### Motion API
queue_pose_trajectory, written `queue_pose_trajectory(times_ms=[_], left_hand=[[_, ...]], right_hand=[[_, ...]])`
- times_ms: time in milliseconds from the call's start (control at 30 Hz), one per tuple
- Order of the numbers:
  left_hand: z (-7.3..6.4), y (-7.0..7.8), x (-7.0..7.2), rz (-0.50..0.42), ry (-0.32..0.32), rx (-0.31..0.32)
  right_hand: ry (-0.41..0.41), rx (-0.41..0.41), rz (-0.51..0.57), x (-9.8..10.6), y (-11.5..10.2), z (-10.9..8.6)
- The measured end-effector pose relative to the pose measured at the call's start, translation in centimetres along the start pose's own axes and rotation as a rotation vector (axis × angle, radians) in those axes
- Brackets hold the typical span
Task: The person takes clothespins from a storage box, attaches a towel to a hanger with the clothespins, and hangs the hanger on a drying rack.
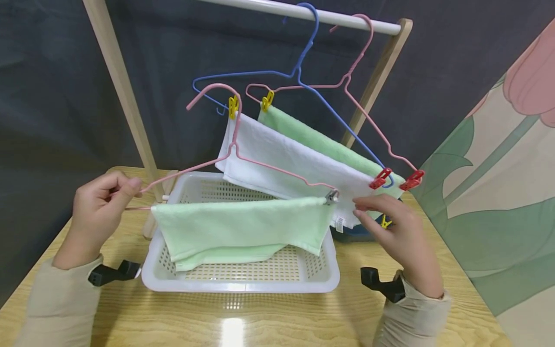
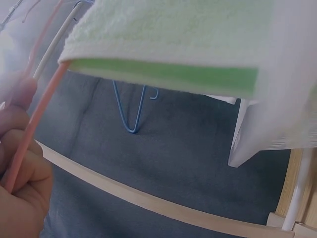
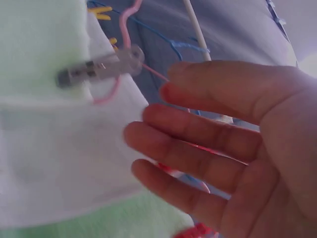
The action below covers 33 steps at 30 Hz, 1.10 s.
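My left hand (image 1: 99,212) grips the left end of a pink hanger (image 1: 277,168), holding it over a white basket. A pale green towel (image 1: 243,224) is folded over the hanger's lower bar. Near the towel's right corner a clear-grey clip (image 1: 332,196) pinches it to the hanger; the right wrist view shows this clip (image 3: 99,69) close up. My right hand (image 1: 401,229) is just right of the clip, apart from it, with fingers loosely extended and nothing held. In the left wrist view, curled fingers (image 2: 25,168) wrap the pink wire.
Behind, a white rail (image 1: 347,19) carries a blue hanger (image 1: 299,67) with a white towel (image 1: 277,149) and another pink hanger (image 1: 360,103) with a green towel (image 1: 321,140). Yellow and red clips (image 1: 380,178) hold them. The white basket (image 1: 243,285) stands on the wooden table (image 1: 282,318).
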<state>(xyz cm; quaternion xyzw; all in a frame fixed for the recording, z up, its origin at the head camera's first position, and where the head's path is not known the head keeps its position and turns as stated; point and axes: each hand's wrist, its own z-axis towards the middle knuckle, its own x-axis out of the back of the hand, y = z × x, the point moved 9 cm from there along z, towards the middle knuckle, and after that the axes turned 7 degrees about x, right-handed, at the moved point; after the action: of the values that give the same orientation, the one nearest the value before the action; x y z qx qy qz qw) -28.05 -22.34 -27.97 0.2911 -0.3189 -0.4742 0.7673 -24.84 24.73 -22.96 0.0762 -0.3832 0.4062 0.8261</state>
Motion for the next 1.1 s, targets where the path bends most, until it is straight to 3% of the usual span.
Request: queue_pose_trajectory(times_ms=[200, 367, 700, 833, 1100], left_hand=[[0.1, -0.1, 0.3, -0.008, 0.019, 0.000], [0.1, -0.1, 0.4, -0.022, 0.027, -0.005], [0.2, -0.2, 0.6, -0.017, 0.026, 0.009], [0.1, -0.2, 0.7, -0.006, 0.031, 0.014], [0.1, 0.0, 0.9, 0.008, 0.031, 0.004]], right_hand=[[-0.012, -0.091, -0.080, 1.4, 1.7, -1.0], [-0.061, -0.196, -0.076, 1.7, 3.8, -1.8], [-0.274, -0.430, -0.084, 0.6, 8.6, -3.6], [-0.309, -0.462, -0.104, -0.3, 10.2, -4.0], [-0.278, -0.472, -0.134, -1.8, 12.9, -4.7]])
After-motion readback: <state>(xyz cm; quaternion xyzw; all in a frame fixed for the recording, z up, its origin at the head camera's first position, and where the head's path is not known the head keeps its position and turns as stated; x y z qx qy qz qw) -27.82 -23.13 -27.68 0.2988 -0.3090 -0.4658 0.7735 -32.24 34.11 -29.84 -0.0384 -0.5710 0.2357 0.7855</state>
